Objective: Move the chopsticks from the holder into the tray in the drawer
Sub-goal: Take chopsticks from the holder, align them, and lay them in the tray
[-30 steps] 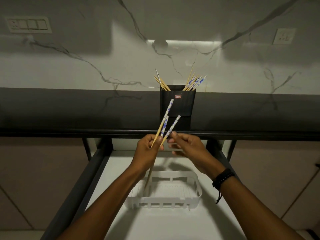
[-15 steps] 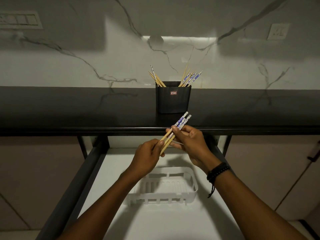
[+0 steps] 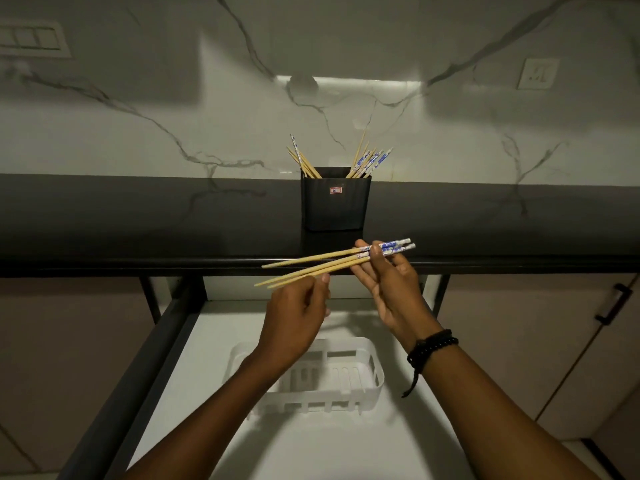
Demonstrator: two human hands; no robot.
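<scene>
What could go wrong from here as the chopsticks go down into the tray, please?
1. The right hand pinches the three chopsticks only near their patterned ends, and the tips fan apart, so one could slip from that grip.
2. The white tray has slotted walls and floor, so a tip might poke through and catch.

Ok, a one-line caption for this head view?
The left hand and right hand hold chopsticks above the tray in the open drawer; more stand in the holder on the counter.
</scene>
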